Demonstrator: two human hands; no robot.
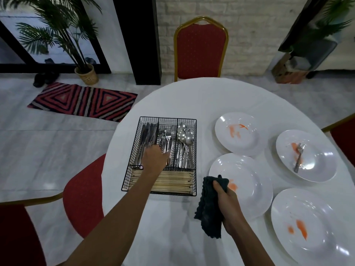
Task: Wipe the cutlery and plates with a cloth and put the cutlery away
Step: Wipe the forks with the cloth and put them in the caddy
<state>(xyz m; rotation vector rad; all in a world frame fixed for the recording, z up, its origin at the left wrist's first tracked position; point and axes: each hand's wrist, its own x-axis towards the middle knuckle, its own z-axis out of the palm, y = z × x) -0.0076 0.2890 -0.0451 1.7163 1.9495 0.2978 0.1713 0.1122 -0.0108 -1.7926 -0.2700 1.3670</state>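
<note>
— Where are our hands?
— Our left hand [154, 158] reaches into the basket [167, 119], right over the wire that parts the knives [147, 134] from the forks [167, 138]. We only see its back. The fingers point away and down among the handles, so we cannot tell whether they hold anything.

— And the right?
— Our right hand [223, 191] is curled tight round the cloth [208, 215], with the thumb on top. The cloth is dark and bunched. It hangs from the fist above the table [192, 96], at the left edge of the near left plate [249, 196].

— What do we have in the basket?
— Knives are in the left slot, forks in the middle and spoons [184, 134] on the right, all with handles toward us. Chopsticks [172, 182] lie crosswise in the front slot, partly under our left forearm.

— And the plates?
— Four white ones sit to the right of the basket, each smeared orange. The far left plate [248, 144] sits just beyond the near left one; we cannot tell whether their rims touch. The far right plate [324, 160] has one fork [298, 157] lying in it, tines away from us. The near right plate [315, 244] is closest to us, at the table's right side.

— Anything past the table?
— A red chair [200, 50] stands at the far side.
</note>
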